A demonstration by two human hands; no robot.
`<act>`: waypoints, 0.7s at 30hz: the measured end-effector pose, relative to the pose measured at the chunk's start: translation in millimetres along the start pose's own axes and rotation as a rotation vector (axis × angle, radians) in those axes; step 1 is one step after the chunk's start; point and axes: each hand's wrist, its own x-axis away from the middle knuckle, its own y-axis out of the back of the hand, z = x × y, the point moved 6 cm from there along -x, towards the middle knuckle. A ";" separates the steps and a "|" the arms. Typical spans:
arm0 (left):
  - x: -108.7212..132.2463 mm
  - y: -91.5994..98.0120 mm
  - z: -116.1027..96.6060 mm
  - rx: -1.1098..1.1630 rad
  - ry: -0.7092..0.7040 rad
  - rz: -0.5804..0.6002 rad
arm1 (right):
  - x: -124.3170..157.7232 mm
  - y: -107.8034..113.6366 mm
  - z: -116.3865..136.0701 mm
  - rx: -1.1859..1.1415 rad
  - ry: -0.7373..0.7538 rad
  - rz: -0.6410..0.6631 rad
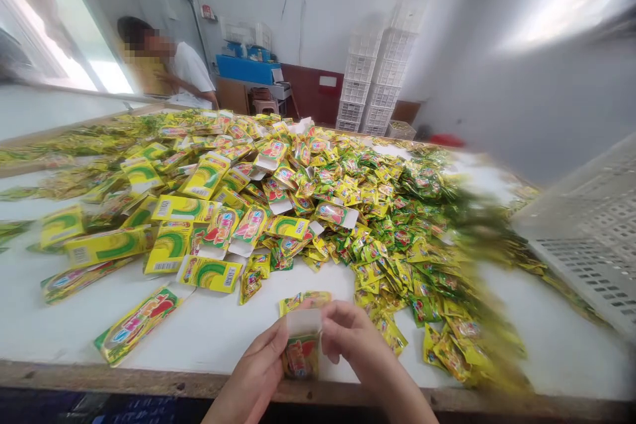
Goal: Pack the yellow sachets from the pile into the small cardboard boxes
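My left hand (258,371) and my right hand (355,338) meet at the near table edge, both closed on a small yellow carton (301,351) with a red and green print. Its white top flap (304,321) stands open between my fingers. A yellow-green sachet (303,299) lies flat on the table just behind the carton. Beyond it spreads a big heap of the same sachets (392,232), and to the left lie several flat and folded yellow cartons (169,248).
The white table (209,331) has a wooden front rim (149,381). A white perforated crate (591,232) sits at the right edge. Stacked white crates (377,73) stand by the back wall. Another person (169,69) works at the far left corner.
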 end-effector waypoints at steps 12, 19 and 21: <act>7.2 6.3 -8.1 0.032 0.001 0.147 | 0.6 -7.6 9.6 0.030 -0.044 0.105; -6.9 8.0 -20.3 -0.308 0.011 -0.111 | -8.0 -7.2 4.7 0.206 -0.065 0.011; -15.1 17.9 -21.9 -0.323 -0.020 -0.217 | -14.9 -3.6 9.6 0.335 0.044 -0.112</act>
